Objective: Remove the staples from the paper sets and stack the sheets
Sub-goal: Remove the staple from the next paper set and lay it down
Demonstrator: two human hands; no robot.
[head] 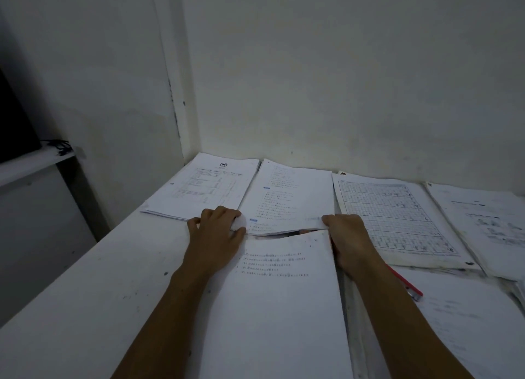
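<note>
A printed paper set (287, 205) lies at the middle of the table's (93, 290) far edge, against the wall. The left hand (217, 230) pinches its near left corner with curled fingers; the right hand (345, 233) grips its near right corner. A loose sheet (278, 307) lies nearer, between the forearms. Another stack (204, 188) sits in the far left corner; a gridded sheet (397, 219) and more papers (483, 219) lie along the far edge toward the right. A red staple remover (409, 285) rests just beside the right forearm.
</note>
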